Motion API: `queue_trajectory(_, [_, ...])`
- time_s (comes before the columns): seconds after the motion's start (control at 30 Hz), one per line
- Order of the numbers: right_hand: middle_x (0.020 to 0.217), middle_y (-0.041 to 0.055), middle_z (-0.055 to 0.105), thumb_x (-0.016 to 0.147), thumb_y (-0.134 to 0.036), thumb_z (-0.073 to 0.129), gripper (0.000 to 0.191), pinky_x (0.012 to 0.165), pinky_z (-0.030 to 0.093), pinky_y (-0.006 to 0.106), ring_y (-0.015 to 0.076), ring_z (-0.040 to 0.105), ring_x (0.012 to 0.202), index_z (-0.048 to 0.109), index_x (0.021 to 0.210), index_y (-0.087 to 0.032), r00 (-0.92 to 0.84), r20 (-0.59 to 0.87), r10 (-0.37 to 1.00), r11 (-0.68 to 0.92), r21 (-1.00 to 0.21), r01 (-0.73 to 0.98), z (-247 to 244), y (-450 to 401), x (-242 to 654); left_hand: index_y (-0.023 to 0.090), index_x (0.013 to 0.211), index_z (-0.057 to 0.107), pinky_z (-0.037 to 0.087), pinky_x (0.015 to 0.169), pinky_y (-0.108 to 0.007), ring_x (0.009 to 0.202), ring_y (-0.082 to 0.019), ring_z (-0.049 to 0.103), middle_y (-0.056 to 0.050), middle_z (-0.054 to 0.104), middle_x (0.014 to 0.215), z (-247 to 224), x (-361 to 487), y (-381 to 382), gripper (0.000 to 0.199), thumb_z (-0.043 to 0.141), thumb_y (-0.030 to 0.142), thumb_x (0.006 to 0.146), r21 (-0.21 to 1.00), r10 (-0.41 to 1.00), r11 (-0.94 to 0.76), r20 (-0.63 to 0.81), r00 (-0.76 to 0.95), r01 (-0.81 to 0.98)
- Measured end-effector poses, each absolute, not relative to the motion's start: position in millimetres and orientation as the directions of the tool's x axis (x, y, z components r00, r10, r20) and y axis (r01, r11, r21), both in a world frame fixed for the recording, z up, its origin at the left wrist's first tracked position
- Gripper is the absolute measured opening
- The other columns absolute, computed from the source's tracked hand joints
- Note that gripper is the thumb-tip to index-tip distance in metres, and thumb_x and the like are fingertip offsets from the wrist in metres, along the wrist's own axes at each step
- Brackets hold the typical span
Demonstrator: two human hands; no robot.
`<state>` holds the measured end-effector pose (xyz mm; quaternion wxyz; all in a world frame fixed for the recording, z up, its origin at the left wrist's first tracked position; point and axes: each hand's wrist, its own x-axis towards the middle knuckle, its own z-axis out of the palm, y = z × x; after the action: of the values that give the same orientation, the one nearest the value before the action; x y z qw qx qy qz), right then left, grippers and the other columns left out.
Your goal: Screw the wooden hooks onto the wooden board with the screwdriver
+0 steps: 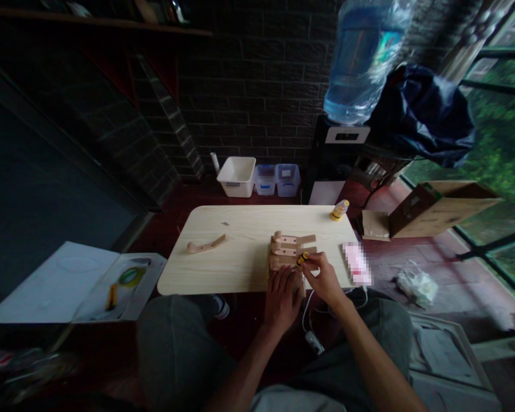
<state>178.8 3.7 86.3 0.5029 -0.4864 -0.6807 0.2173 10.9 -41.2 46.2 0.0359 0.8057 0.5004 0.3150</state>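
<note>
Near the front edge of the light wooden table stands a wooden block assembly with curved wooden arms on it. My left hand rests on its near side, fingers bent over the wood; whether they grip it is hard to see. My right hand is closed on a small yellow and black screwdriver, its tip at the right part of the assembly. Left of these, a separate curved wooden piece lies on the table. A small dark piece lies farther back.
A yellow-based clear bottle stands at the back right corner, and a pink item lies at the right edge. An open white case is left of the table. Plastic bins and a cardboard box stand beyond.
</note>
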Motion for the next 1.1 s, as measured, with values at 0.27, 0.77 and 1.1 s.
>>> queue_trajectory(0.27, [0.108,0.011,0.073,0.098,-0.037,0.064,0.023,0.077,0.067,0.038,0.0222,0.078,0.087,0.058,0.115,-0.023,0.016,0.455,0.89,0.409,-0.813,0.415,79.2,5.6,172.9,0.021,0.15,0.045,0.037,0.124,-0.057,0.151,-0.029,0.041,-0.011,0.052,0.156,45.1,11.9,-39.4,0.054,0.056,0.027,0.098,0.366,0.827,-0.499,0.473,0.305,0.785])
queue_trajectory(0.77, [0.114,0.0102,0.075,0.1,-0.033,0.058,0.025,0.086,0.065,0.041,0.0245,0.077,0.098,0.06,0.124,-0.026,-0.066,0.431,0.9,0.405,-0.769,0.495,92.9,1.0,177.5,0.022,0.15,0.044,0.036,0.125,-0.056,0.151,-0.028,0.041,-0.011,0.052,0.155,46.6,11.0,-39.2,0.053,0.056,0.027,0.098,0.36,0.824,-0.501,0.476,0.306,0.787])
queue_trajectory(1.1, [0.115,0.0111,0.075,0.101,-0.034,0.057,0.025,0.085,0.065,0.042,0.0243,0.076,0.096,0.063,0.124,-0.025,-0.04,0.472,0.881,0.435,-0.772,0.464,83.0,5.2,173.4,0.02,0.149,0.046,0.036,0.125,-0.056,0.151,-0.029,0.04,-0.011,0.052,0.155,43.8,12.9,-37.5,0.052,0.056,0.027,0.098,0.356,0.83,-0.488,0.473,0.297,0.797])
